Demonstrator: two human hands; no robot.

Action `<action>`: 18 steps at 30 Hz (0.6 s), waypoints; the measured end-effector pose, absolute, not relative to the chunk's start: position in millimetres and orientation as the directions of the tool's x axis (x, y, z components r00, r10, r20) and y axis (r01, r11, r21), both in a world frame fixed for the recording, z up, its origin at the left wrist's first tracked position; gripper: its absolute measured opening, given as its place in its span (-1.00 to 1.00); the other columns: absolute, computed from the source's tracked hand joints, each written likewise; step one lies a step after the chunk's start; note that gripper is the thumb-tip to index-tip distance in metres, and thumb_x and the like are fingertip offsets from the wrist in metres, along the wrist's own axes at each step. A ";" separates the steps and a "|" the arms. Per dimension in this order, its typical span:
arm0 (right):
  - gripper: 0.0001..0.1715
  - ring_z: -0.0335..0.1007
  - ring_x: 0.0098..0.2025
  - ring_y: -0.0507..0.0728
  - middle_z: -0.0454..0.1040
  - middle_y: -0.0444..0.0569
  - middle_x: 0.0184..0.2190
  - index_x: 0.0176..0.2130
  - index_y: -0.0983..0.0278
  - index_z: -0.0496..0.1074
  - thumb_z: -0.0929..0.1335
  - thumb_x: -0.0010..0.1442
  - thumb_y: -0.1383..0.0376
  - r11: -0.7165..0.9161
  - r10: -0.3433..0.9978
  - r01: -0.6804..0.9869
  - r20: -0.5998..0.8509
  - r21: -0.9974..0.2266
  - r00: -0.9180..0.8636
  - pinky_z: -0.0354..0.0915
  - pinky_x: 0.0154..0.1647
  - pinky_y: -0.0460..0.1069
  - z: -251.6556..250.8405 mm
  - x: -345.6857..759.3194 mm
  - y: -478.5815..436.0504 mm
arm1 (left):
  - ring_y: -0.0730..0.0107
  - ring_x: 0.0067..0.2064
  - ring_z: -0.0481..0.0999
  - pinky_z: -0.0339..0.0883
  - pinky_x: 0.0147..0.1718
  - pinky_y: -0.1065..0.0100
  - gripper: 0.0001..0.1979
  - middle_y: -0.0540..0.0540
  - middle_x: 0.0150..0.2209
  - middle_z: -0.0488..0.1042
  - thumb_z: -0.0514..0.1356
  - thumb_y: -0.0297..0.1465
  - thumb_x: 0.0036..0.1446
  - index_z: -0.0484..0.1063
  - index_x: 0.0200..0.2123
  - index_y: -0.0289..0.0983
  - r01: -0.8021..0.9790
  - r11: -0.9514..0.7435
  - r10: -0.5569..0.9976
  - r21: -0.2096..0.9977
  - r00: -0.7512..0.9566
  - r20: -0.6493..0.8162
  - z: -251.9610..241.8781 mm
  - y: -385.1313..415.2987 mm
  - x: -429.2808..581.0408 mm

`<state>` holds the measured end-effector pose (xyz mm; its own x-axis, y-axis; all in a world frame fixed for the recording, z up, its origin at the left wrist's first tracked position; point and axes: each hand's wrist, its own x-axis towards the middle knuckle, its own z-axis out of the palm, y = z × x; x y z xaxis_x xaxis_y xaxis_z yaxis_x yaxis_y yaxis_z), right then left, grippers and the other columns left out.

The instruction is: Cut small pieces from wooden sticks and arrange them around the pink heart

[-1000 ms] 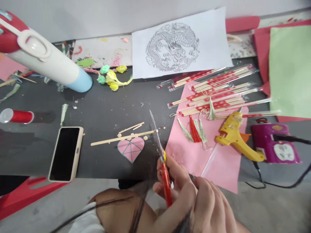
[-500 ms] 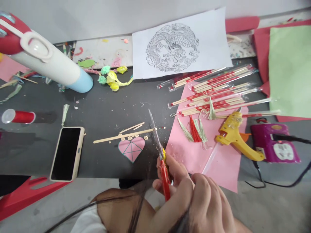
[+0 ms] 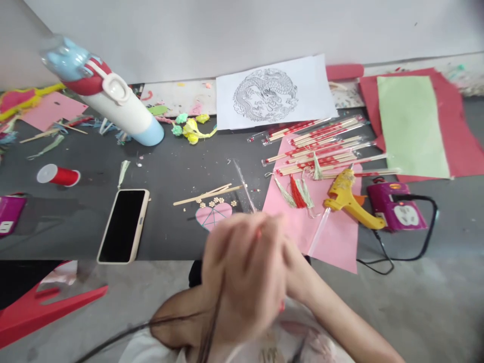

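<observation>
As the slim blades of a pair of scissors reach over a dark tabletop, their tips lie past the end of a wooden stick; whether the blades touch it cannot be made out. The main risk looks to be a slip: sideways pressure could make the stick roll or spring away, since no finger pins it down. A jolt could also scatter the flower-shaped beads just beside it or crease the pink heart, partly hidden behind the knuckles. The person's left hand, blurred, is curled tight around the scissors, their red handle showing only in slivers. The right hand meets it from the other side, mostly hidden; whether it grips the handle or merely braces the left is impossible to say. Farther out, a yellow glue gun rests on a pink sheet, a burn hazard if hot. A phone lies at the table's near edge, where a stray elbow could tip it off.
</observation>
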<state>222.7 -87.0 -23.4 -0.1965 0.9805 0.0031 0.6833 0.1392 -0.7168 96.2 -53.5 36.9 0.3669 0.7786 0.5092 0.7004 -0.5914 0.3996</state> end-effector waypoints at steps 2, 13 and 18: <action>-0.81 0.31 -0.58 0.01 0.36 -0.25 -0.58 -0.30 0.18 0.13 0.31 0.22 0.34 0.033 0.982 0.584 -0.081 -0.811 -0.169 0.30 -0.59 -0.10 -23.1 222.3 -82.4 | 0.22 -0.08 0.49 0.32 0.01 0.21 -0.70 -0.22 -0.14 0.54 0.08 -0.61 0.19 0.44 -0.03 -0.38 0.780 -0.534 0.775 0.326 0.297 0.557 29.2 -43.3 82.0; -0.72 0.07 -0.58 0.06 0.24 -0.19 -0.51 -0.27 0.17 0.03 0.28 0.06 0.35 0.040 0.994 0.777 -0.056 -0.629 -0.096 0.08 -0.62 -0.06 -22.2 237.2 -105.4 | 0.28 -0.19 0.52 0.35 -0.13 0.32 -0.85 -0.12 -0.25 0.55 0.19 -0.55 0.18 0.43 -0.16 -0.30 0.676 -0.596 0.751 0.433 0.279 0.598 -22.5 -35.4 63.5; -0.73 0.17 -0.56 0.08 0.29 -0.12 -0.48 -0.27 0.19 0.07 0.32 0.12 0.25 0.146 0.989 0.860 0.077 -0.488 -0.124 0.13 -0.62 -0.06 -14.6 239.8 -111.7 | 0.47 -0.30 0.52 0.36 -0.21 0.48 -0.87 -0.01 -0.33 0.56 0.21 -0.58 0.19 0.47 -0.24 -0.25 0.597 -0.649 0.683 0.472 0.183 0.707 -35.9 -37.3 64.8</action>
<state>239.8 -111.7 -14.6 -0.1242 0.9893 0.0770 0.8604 0.1460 -0.4882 64.8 -37.3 -35.9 0.1833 0.6831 0.7069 0.5971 -0.6486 0.4720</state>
